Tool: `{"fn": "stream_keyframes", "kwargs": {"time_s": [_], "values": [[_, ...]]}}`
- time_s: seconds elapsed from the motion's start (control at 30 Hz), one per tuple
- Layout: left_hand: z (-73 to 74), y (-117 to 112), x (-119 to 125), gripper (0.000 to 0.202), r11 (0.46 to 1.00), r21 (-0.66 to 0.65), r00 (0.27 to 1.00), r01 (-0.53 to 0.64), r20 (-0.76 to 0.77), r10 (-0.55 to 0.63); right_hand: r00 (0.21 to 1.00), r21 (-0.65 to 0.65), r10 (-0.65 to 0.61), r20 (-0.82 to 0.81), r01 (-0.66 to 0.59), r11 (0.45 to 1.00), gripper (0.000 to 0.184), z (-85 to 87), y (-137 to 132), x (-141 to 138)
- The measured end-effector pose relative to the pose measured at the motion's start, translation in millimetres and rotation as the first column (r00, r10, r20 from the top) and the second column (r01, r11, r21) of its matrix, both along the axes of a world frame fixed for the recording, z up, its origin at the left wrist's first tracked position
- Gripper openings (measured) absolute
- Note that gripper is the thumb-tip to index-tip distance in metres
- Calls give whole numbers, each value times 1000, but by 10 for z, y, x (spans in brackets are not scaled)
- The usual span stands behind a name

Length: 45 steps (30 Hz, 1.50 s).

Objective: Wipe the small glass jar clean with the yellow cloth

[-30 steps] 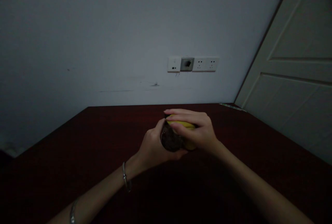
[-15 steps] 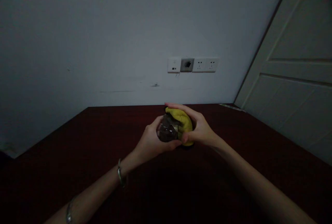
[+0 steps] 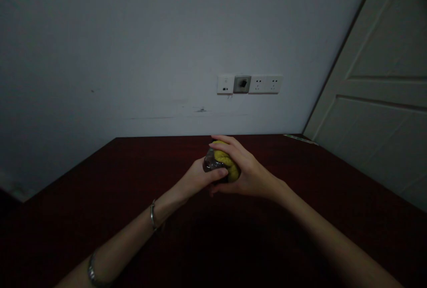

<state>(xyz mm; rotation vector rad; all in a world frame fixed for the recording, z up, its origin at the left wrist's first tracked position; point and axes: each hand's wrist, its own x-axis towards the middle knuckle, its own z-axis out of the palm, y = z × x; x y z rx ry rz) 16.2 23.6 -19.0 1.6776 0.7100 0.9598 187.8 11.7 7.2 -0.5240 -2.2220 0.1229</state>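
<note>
Over the middle of the table, my left hand (image 3: 197,176) grips a clear, shiny, rounded vessel (image 3: 211,161), its thumb lying across the near side. Glass or plastic, I cannot tell which. A crumpled yellow cloth (image 3: 229,163) is bunched against the vessel's right side. My right hand (image 3: 251,168) curls round the cloth from the right, fingers over the top and thumb below, pressing it to the vessel. Both hands nearly meet, and they hide much of the vessel and its base.
A dark red table (image 3: 160,154) spreads beneath my arms and meets a pale wall (image 3: 150,47) at its far edge. Sockets and switches (image 3: 265,84) are set in the wall. On the right stands a white panelled door (image 3: 376,87). A thin strip (image 3: 300,139) lies at the far right corner.
My right hand has turned and wrapped further round the cloth, its thumb now lower. The vessel and cloth have shifted slightly left, and less of the vessel shows.
</note>
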Motion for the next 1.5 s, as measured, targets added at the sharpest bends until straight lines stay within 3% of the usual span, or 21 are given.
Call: {"fn": "stream_keyframes", "kwargs": {"time_s": [0.17,0.33,0.43,0.57,0.77,0.9,1.07,1.27,1.43,1.5], "values": [[1,-40,17,53,996,-55,997,73,-23,-74,999,12,5,-42,-5,1000,73,-31,0,11],[-30,-4,-52,78,966,-61,965,253,-61,-256,989,-38,35,-142,-41,998,74,-76,32,64],[-39,16,-99,88,964,9,958,266,-115,-263,969,-164,1,-247,-42,986,72,-80,40,65],[-110,67,-77,95,963,85,965,256,-75,-250,938,-381,-46,-344,-95,920,63,-56,39,27],[-190,113,-3,98,951,105,956,291,11,-294,930,-480,-50,-365,-142,865,62,-30,42,2],[-239,127,6,95,949,79,951,304,41,-308,935,-476,-45,-352,-137,869,62,-20,49,8],[-295,129,32,94,963,-53,960,264,109,-257,939,-439,-34,-343,-128,889,62,-29,81,17],[-207,50,72,87,991,79,973,112,194,-126,976,-290,23,-217,-87,953,72,-44,118,48],[-248,49,43,89,995,89,988,39,149,-52,995,-199,25,-94,-43,979,87,47,60,97],[-261,52,25,90,990,143,993,-2,121,-16,994,-197,66,-92,-83,977,83,80,27,110]]}}
